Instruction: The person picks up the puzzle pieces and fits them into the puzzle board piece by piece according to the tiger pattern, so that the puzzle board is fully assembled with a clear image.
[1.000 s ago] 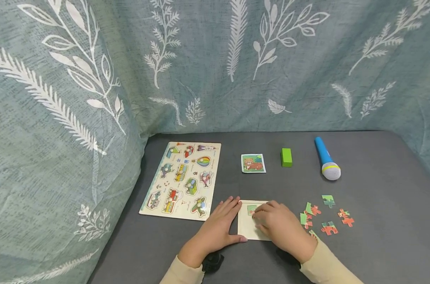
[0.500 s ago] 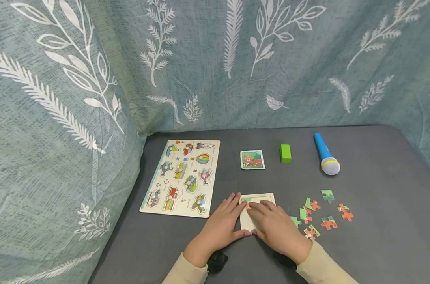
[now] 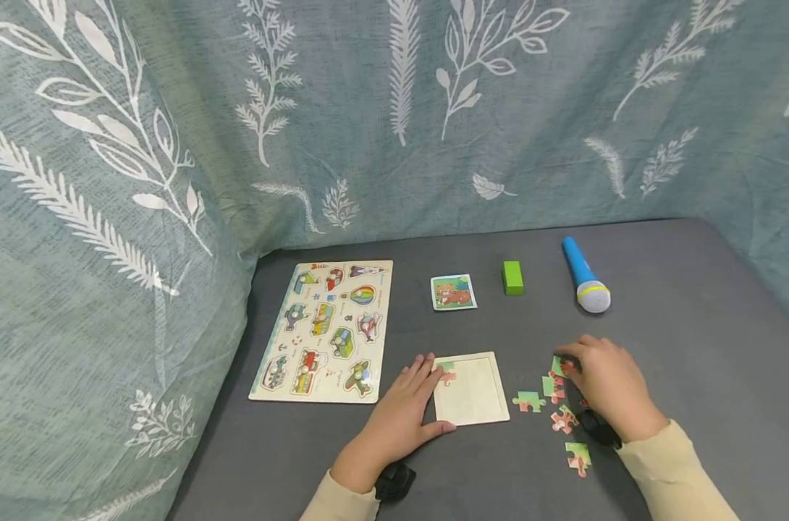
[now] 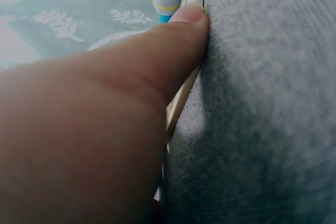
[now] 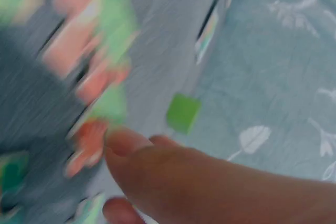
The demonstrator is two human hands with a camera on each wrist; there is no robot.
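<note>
Here, half-curled right hand (image 3: pixel 611 382) at piece (image 3: pixel 557 367)

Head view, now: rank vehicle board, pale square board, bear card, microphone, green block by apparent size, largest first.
1. Vehicle board
2. Pale square board
3. Bear card and microphone: too close to rank
4. Green block

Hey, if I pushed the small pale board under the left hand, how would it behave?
The board is probably stiff: its edge looks straight in the left wrist view. Lying flat, it would likely slide rather than roll or tip. The puzzle piece in its corner might shift, with bare surface beside it.
</note>
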